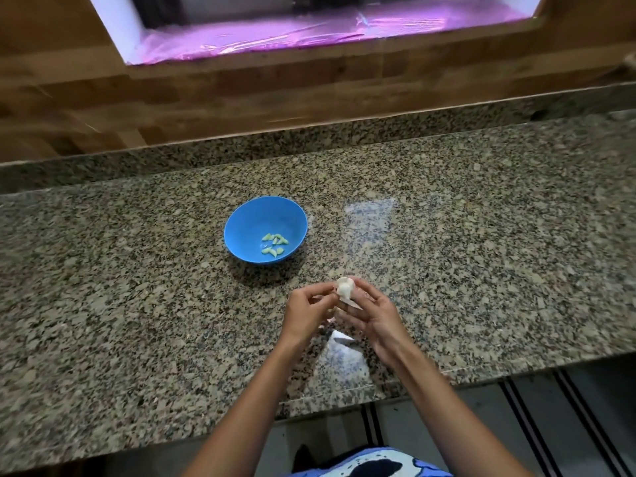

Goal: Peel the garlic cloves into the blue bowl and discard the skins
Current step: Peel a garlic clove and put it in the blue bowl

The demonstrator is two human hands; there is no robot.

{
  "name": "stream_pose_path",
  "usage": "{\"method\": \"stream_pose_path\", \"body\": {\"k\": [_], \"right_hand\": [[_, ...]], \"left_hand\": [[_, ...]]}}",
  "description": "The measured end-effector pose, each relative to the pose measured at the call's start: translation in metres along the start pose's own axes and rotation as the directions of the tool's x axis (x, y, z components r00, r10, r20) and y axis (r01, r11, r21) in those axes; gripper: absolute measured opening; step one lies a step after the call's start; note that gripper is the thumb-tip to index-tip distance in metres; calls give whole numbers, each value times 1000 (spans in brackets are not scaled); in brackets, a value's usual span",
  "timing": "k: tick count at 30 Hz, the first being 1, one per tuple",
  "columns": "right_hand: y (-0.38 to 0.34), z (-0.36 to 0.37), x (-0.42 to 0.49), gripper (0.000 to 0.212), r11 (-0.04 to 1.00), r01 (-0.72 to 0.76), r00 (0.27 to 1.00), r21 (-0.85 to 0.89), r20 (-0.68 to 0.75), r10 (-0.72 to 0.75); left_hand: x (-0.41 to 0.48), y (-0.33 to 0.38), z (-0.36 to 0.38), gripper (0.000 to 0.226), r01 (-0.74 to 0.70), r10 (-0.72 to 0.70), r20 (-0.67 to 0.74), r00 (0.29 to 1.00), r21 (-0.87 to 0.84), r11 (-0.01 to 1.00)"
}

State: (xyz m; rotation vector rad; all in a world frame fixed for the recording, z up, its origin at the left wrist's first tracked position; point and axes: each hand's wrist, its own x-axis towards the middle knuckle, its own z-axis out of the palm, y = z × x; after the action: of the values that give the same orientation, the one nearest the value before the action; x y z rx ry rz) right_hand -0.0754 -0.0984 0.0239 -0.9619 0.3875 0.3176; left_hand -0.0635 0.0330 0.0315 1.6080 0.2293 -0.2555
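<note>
A blue bowl [246, 218] stands on the granite counter [137, 304] and holds several peeled pale-green garlic cloves [274, 243]. In front of the bowl, above the counter, my right hand [373, 316] holds a white piece of garlic [345, 287] with loose papery skin hanging under it. My left hand [306, 309] pinches at the left side of that garlic with its fingertips. What lies inside my right palm is hidden.
A clear plastic bag [344, 356] lies flat on the counter under my hands, and another shiny patch [370, 215] sits right of the bowl. A wooden wall [241, 98] rises behind the counter. The counter's front edge [344, 397] runs near my forearms.
</note>
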Motion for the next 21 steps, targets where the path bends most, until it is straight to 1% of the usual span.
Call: {"method": "stream_pose_path", "body": {"k": [2,3,4,5,6,7,9,10,12,13,14,15,16,17,18,21], "right_hand": [[3,2,0,26,983,117,990,-142,-64,-127],[5,2,0,26,949,191,972,-249,-87,-219],[7,1,1,27,888,265,945,-376,-83,-317],[8,1,2,28,807,326,916,-493,-45,-398],[10,0,2,29,732,368,894,-573,1,-448],[11,-2,3,31,690,384,883,-614,27,-468],[12,-4,5,34,702,364,894,-612,19,-448],[12,-4,6,34,728,348,906,-591,12,-423],[12,-4,7,34,801,319,934,-507,22,-358],[13,-4,7,33,827,309,941,-469,26,-337],[13,-4,7,34,839,305,943,-450,20,-332],[13,-4,7,34,840,305,941,-449,8,-337],[13,-5,6,36,834,308,938,-457,-1,-347],[13,-6,6,37,822,315,933,-475,-3,-359],[12,-7,6,38,805,322,928,-499,0,-371],[12,-11,6,40,751,345,911,-563,7,-413]], "left_hand": [[0,2,1,29,67,-69,-7,998,-133,989],[-1,3,2,27,93,-95,-1,995,-199,976],[-3,4,3,25,101,-104,4,995,-248,963],[-4,2,3,23,86,-88,3,996,-246,965],[-5,2,3,22,71,-71,7,997,-240,968],[-6,2,3,21,63,-62,10,998,-229,971],[-6,3,2,20,93,-87,33,996,-254,963],[-6,3,2,17,120,-112,47,993,-279,953],[-4,2,1,17,144,-135,51,990,-276,950],[-2,0,0,19,119,-114,33,993,-232,966],[-1,-2,0,21,64,-65,0,998,-140,988],[1,-5,-1,21,-11,11,-36,999,-3,1000],[2,-6,-1,21,-80,87,-47,995,126,989],[2,-6,0,21,-129,140,-38,989,218,968],[2,-4,0,21,-150,163,-25,986,268,952],[3,1,1,19,-169,176,5,984,309,936]]}}
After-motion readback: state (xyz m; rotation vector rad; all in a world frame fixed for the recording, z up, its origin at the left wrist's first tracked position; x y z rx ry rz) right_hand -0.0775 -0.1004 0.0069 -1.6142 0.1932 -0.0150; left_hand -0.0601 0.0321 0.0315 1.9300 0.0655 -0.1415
